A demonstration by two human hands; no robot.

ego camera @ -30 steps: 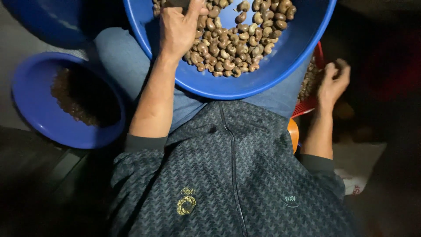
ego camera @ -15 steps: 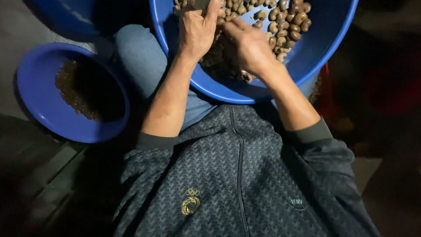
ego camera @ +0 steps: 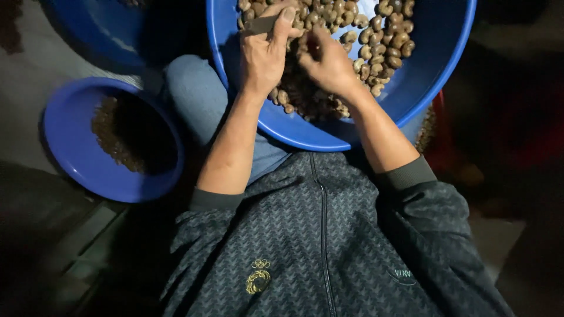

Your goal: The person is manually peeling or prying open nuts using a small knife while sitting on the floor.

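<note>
**Both hands work over the cashew basin**

The left hand (ego camera: 262, 54) is clenched around a small dark tool, thumb pressed along it. The right hand (ego camera: 325, 61) pinches something small at its fingertips, likely a nut, though shadow hides it. Both hover over the cashews (ego camera: 385, 35) heaped in the large blue basin (ego camera: 435, 76) resting on the person's lap. A smaller blue bowl (ego camera: 70, 158) of darker pieces sits well apart to the left. In this dim light the tool could slip toward the fingers, and the tilted basin might spill.
</note>
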